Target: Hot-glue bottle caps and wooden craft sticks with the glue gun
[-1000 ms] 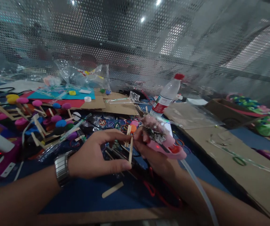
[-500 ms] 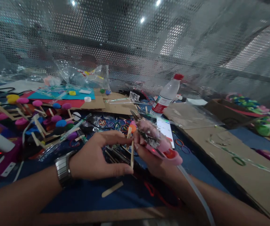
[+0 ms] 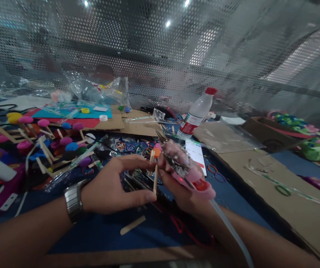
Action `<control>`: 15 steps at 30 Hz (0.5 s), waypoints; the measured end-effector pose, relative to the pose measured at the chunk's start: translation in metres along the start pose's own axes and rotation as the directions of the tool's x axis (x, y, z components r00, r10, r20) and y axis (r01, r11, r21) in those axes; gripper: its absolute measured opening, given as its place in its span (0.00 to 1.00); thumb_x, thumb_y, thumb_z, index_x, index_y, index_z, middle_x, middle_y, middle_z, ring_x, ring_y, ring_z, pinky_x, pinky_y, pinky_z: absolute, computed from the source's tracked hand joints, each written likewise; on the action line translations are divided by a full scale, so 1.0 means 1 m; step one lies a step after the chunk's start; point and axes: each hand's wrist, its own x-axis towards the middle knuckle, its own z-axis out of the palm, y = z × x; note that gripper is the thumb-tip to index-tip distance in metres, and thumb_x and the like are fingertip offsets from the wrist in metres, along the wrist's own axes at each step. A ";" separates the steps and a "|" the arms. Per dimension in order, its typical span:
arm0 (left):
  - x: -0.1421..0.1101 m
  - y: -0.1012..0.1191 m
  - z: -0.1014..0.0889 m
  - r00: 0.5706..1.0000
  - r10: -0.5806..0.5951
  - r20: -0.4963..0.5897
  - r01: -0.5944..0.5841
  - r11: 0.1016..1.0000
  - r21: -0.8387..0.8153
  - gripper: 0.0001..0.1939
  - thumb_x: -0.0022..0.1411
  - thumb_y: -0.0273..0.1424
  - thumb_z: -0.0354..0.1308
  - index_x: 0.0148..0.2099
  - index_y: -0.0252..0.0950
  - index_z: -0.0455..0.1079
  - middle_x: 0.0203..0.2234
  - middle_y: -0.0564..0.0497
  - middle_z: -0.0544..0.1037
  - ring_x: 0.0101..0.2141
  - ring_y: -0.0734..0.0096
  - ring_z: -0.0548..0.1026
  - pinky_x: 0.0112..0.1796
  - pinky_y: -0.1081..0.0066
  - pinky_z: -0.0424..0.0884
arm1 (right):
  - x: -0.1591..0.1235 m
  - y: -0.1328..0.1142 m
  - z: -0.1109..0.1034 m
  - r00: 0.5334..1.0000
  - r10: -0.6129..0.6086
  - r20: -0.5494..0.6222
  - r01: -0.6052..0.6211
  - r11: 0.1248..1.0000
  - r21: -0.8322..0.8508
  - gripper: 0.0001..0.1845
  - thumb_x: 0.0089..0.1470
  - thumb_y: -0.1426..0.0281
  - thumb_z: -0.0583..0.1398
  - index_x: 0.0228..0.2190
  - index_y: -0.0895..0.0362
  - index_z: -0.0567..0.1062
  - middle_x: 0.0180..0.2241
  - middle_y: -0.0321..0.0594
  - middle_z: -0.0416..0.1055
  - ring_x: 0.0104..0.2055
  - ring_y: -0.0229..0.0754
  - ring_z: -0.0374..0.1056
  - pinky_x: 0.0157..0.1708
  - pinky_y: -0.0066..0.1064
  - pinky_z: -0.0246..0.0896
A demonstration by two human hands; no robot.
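My left hand [image 3: 112, 186], with a metal-banded watch on its wrist, is closed on a wooden craft stick [image 3: 155, 180]. Thumb and fingers pinch it at its two ends, and it stands nearly on edge. More pale wood [image 3: 152, 158] shows just beyond the fingertips, beside an orange round piece [image 3: 157, 152]. In my right hand [image 3: 176, 190] is a pink hot glue gun [image 3: 195, 180], its metal nozzle end pointing away from me and a translucent glue stick [image 3: 229, 227] trailing from its back. My right fingertips are close to the craft stick; whether they touch it is unclear.
A loose craft stick [image 3: 133, 225] lies in front of me. Colourful pieces with sticks [image 3: 48, 145] crowd the left, near a purple device [image 3: 12, 186]. Behind my hands are rubber bands [image 3: 132, 148], a phone [image 3: 195, 156] and a red-capped bottle [image 3: 195, 117]. Cardboard [image 3: 263, 190] covers the right.
My left thumb and the lower end of the craft stick have shifted slightly up and left. Both hands keep their holds, and the glue gun has barely moved.
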 end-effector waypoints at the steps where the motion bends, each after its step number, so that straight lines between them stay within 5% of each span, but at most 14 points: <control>1: 0.000 0.000 0.000 1.000 -0.005 0.006 0.005 1.000 -0.005 0.25 0.56 0.42 0.71 0.53 0.36 0.79 0.47 0.44 0.83 0.49 0.55 0.80 0.53 0.60 0.74 | 0.000 0.001 0.000 1.000 0.010 0.013 -0.010 1.000 0.013 0.10 0.52 0.73 0.65 0.29 0.48 0.69 0.32 0.36 0.68 0.35 0.47 0.66 0.43 0.42 0.67; 15: 0.001 0.001 0.001 0.998 -0.004 0.056 0.008 0.997 -0.071 0.22 0.56 0.39 0.72 0.51 0.36 0.79 0.45 0.46 0.83 0.48 0.57 0.80 0.51 0.63 0.73 | 0.002 -0.001 0.000 0.996 -0.023 0.083 0.028 0.998 -0.061 0.08 0.53 0.73 0.61 0.28 0.49 0.67 0.24 0.33 0.65 0.27 0.44 0.64 0.27 0.36 0.62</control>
